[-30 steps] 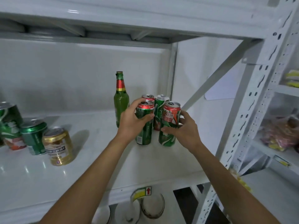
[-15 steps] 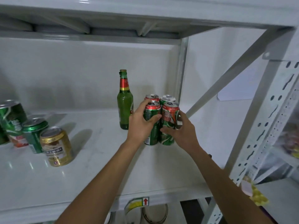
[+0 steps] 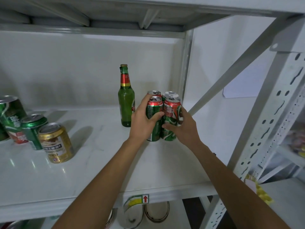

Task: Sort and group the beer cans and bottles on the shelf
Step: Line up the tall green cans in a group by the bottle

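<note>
Several tall green-and-red beer cans stand packed together at the back right of the white shelf [image 3: 92, 176]. My left hand [image 3: 143, 123] grips the front left can [image 3: 154, 111]. My right hand [image 3: 183, 128] grips the front right can [image 3: 171, 116]. Two more matching cans [image 3: 170, 94] stand right behind them, touching. A green glass bottle [image 3: 126, 106] with a red neck label stands upright just left of the group. At the far left a gold can [image 3: 56, 144], a short green can [image 3: 33, 129] and a tall green can [image 3: 11, 118] stand close together.
A grey upright post [image 3: 187, 68] closes the shelf's back right corner, with a diagonal brace [image 3: 231, 70] beyond it. A perforated rack post [image 3: 270, 123] rises at the right. Round dishes [image 3: 156, 212] lie on the lower level under the shelf edge.
Both hands have pushed the two front cans back against the two rear cans, so the cans now form a tight block. The view has shifted closer and to the right.
</note>
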Demonstrator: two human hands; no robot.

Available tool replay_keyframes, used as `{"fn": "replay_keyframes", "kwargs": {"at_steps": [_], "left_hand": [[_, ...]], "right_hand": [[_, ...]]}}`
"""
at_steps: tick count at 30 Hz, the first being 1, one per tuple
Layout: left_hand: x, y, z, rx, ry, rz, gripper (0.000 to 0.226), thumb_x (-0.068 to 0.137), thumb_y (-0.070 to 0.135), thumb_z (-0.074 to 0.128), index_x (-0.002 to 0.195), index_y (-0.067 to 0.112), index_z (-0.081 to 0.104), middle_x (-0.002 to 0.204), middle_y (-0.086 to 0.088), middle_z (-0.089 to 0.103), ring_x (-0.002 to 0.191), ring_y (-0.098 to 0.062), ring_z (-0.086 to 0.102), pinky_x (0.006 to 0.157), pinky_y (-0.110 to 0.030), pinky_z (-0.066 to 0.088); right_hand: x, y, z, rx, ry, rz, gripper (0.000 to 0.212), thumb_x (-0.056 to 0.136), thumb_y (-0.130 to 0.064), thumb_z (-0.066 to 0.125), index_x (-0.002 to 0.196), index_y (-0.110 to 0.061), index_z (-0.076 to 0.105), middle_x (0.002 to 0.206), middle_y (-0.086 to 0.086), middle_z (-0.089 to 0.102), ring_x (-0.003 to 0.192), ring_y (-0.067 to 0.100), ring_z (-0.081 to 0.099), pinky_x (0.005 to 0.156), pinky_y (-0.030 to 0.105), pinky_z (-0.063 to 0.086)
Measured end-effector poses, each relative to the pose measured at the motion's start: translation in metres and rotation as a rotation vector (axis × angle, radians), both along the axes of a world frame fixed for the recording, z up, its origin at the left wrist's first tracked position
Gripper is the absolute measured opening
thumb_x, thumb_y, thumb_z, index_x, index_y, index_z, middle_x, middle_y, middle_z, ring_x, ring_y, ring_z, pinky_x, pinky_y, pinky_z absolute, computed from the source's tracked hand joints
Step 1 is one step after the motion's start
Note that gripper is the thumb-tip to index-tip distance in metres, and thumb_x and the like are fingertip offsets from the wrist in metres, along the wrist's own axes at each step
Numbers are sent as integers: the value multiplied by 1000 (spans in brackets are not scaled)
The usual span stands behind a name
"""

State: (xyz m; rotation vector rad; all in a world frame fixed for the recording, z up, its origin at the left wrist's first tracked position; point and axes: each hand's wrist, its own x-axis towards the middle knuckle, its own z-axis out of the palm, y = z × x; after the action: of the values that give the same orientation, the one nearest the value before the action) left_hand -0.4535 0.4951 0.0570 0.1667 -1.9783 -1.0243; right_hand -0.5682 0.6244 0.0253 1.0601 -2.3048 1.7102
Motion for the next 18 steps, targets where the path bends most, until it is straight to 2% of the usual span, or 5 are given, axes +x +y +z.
{"fn": "replay_keyframes", "kwargs": {"at_steps": [6, 10, 12, 15, 18], "left_hand": [[-5, -4, -7, 13, -45, -52, 72, 92, 28, 74, 154, 27, 38, 142, 3, 58, 129, -10, 58, 107, -38, 53], [-1, -9, -3, 6, -112, -52, 86, 91, 43, 73, 161, 31, 23, 160, 2, 39, 144, -7, 36, 120, -36, 33], [10, -9, 1, 51, -114, -45, 93, 91, 48, 71, 163, 33, 14, 166, 5, 26, 145, -3, 25, 121, -36, 28], [41, -9, 7, 74, -72, -57, 91, 90, 62, 65, 162, 41, 13, 169, 13, 18, 153, -2, 18, 125, -49, 28], [86, -7, 6, 67, -43, -19, 78, 96, 53, 62, 160, 41, 20, 165, 18, 27, 151, -2, 29, 123, -44, 32]], "right_hand": [[5, 8, 6, -8, -50, 49, 81, 71, -24, 92, 139, -29, 49, 109, -25, 58, 105, 10, 61, 83, 14, 49], [14, 22, 5, -24, -95, 19, 98, 68, -33, 93, 148, -26, 38, 133, -9, 54, 121, 15, 54, 94, 28, 49], [26, 33, 5, -96, -84, -63, 100, 68, -35, 93, 150, -25, 37, 134, -8, 50, 120, 14, 53, 91, 26, 46], [46, 48, 10, -204, 115, -116, 61, 75, -30, 89, 128, -23, 59, 117, -8, 63, 107, 10, 62, 89, 26, 52], [68, 55, 21, -121, 264, 56, 36, 77, -38, 83, 105, -21, 70, 101, -10, 70, 98, 4, 65, 90, 22, 53]]}}
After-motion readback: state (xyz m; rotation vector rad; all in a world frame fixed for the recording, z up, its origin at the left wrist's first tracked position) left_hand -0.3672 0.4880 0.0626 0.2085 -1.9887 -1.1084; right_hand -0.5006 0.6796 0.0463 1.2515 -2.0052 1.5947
